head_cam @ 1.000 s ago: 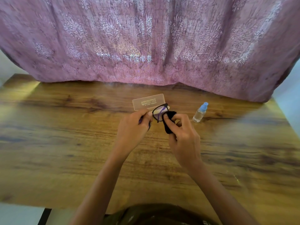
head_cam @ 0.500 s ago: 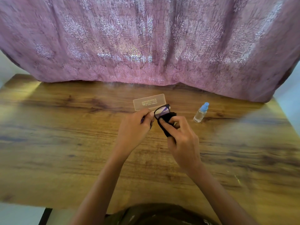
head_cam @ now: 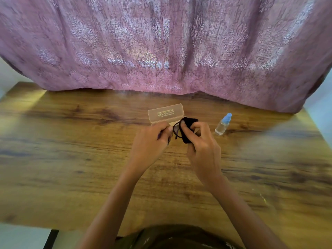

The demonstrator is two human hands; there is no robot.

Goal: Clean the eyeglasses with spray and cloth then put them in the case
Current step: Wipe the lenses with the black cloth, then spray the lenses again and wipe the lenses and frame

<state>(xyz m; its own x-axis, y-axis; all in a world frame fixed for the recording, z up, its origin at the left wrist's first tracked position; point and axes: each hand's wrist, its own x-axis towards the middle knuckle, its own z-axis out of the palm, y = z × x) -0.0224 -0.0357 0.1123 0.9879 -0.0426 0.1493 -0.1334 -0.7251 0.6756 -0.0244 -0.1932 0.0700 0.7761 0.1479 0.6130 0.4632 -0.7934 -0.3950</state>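
1. Eyeglasses (head_cam: 177, 130): dark frame, held above the surface (head_cam: 71, 159), just in front of the case (head_cam: 166, 114). One end is pinched in the grip of the left hand (head_cam: 152, 141).
2. Cloth (head_cam: 188, 129): black, pressed onto a lens by the right hand (head_cam: 203, 144), whose fingers are curled round it.
3. Case: translucent, lid raised.
4. Spray bottle (head_cam: 223, 124): upright, right of the hands, untouched.
5. Risks: the frame may be twisted if rubbing pressure is met by a one-sided hold; the bottle may be toppled by the right hand.
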